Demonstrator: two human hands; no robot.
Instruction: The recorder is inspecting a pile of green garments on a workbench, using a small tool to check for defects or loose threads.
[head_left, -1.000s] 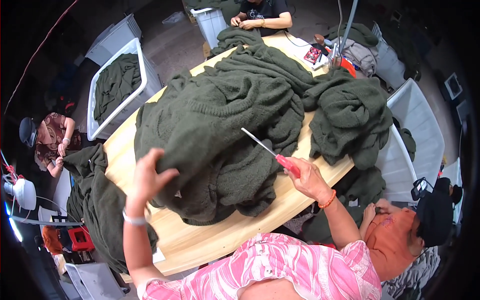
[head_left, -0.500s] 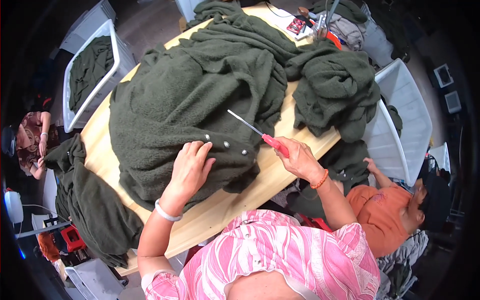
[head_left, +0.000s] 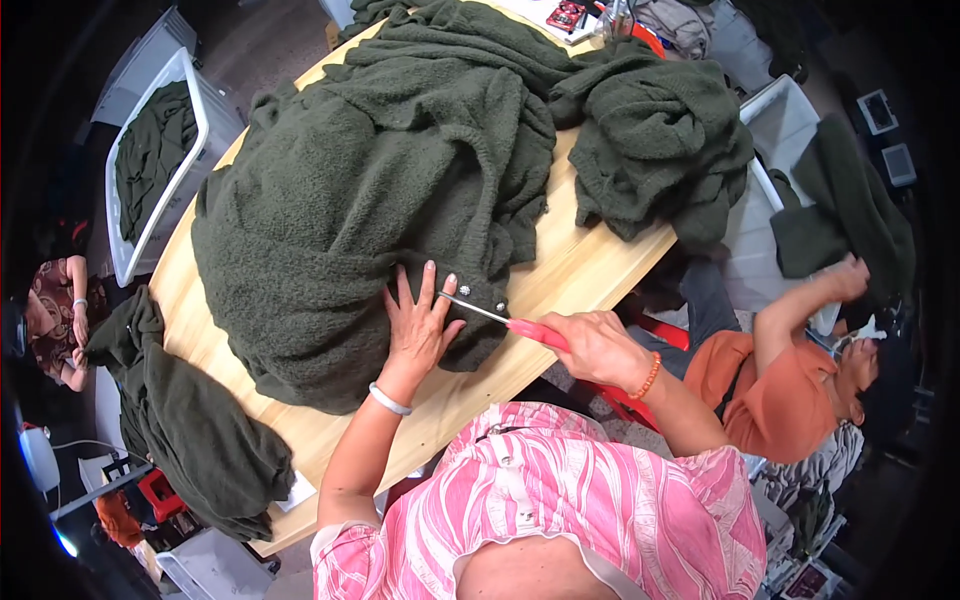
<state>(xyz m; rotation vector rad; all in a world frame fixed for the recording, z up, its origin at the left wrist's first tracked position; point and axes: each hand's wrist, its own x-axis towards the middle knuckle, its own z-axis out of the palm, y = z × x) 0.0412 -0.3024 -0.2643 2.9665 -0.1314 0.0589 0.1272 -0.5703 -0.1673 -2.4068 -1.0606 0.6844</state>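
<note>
A dark green knit garment (head_left: 300, 200) lies heaped over the wooden table (head_left: 590, 265), with shiny round buttons (head_left: 465, 291) near its front right edge. My left hand (head_left: 418, 328) rests flat on the knit beside these buttons, its fingers spread. In my right hand (head_left: 605, 352) is a red-handled tool (head_left: 538, 333) with a long, thin metal shaft; its exact kind is unclear. The shaft points left across the button row, and its tip is close to my left fingers. Part of the button row is covered by my hand and the tool.
Another green bundle (head_left: 660, 140) sits at the table's right. More green knit (head_left: 200, 420) hangs over the left end. White bins stand left (head_left: 205, 130) and right (head_left: 780, 110). Close on my right, a person in an orange shirt (head_left: 780, 400) lifts a green garment (head_left: 850, 200).
My left hand has shifted right and its fingers have spread. The tool's tip has come down from above the knit to the buttons. The person at right has raised a garment.
</note>
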